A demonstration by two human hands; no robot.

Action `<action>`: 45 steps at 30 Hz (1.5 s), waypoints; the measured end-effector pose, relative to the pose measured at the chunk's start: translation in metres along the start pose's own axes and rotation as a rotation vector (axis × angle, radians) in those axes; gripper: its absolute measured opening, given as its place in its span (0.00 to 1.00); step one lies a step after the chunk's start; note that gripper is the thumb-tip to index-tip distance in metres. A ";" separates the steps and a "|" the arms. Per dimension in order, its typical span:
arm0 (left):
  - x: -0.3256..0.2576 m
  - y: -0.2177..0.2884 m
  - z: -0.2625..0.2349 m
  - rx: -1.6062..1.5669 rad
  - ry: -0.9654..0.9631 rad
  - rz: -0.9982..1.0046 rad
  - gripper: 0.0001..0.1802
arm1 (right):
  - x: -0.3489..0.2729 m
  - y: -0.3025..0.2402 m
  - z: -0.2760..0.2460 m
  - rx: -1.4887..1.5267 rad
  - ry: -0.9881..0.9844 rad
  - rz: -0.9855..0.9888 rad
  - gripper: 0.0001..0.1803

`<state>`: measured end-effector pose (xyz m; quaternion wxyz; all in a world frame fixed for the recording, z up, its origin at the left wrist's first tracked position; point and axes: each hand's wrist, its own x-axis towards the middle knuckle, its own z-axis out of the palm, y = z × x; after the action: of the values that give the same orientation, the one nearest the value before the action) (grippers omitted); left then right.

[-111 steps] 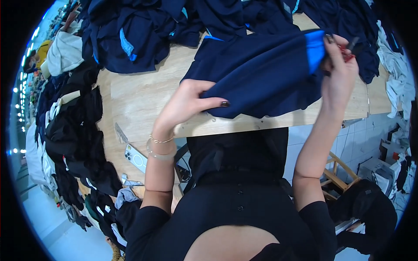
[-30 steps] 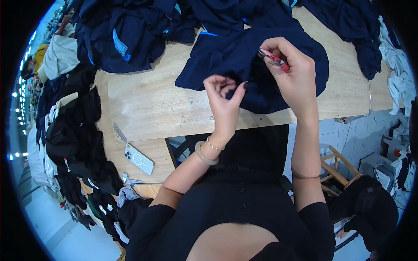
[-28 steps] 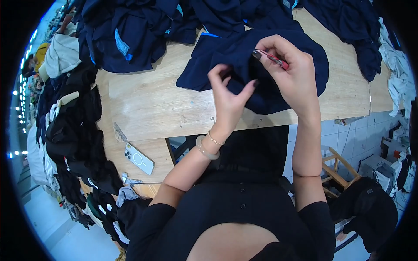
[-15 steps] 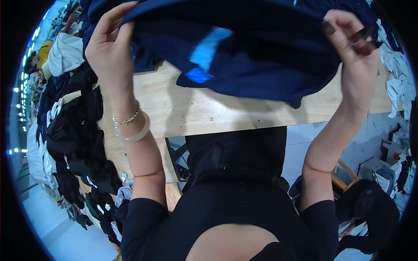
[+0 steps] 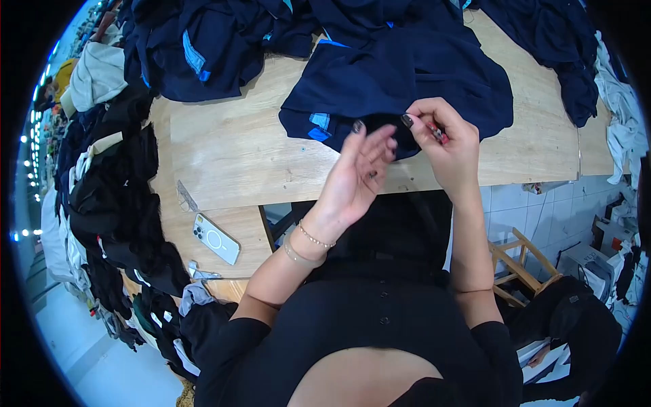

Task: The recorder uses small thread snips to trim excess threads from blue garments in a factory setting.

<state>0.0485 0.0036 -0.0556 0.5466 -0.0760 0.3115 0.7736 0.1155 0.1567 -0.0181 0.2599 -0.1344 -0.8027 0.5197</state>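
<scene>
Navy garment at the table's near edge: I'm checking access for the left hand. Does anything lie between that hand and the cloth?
Nothing visible does. The left hand hovers open right at the navy garment edge, beside the right hand, which pinches a small red tool.

We had the table (image 5: 224, 156) in front of us, and the garment (image 5: 407, 81) lay on it near the front edge, right of centre. Our left hand (image 5: 356, 176) and right hand (image 5: 444, 139) were side by side at the garment's near hem, the right hand with a small tool (image 5: 436, 131) between its fingers. Behind the garment, heaps of clothes (image 5: 203, 41) lay along the far side of the table. A phone (image 5: 217, 239) lay on the near left part of the table, with more piled clothing (image 5: 115, 203) to its left. A wooden stool (image 5: 519, 261) stood on the floor to our right, below the table edge.
</scene>
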 end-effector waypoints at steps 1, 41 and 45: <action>0.004 0.004 0.003 -0.042 0.012 0.034 0.29 | -0.003 -0.006 -0.001 -0.057 0.005 -0.062 0.10; -0.015 0.024 0.055 -0.024 -0.095 0.477 0.12 | -0.023 -0.030 -0.020 -0.190 0.245 -0.357 0.12; -0.016 0.023 0.056 -0.016 -0.095 0.485 0.13 | -0.022 -0.033 -0.012 -0.211 0.232 -0.348 0.13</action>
<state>0.0469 0.0178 0.0050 0.3586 0.0332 0.2882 0.8873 0.1420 0.1415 0.0093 0.4206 -0.0795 -0.8284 0.3613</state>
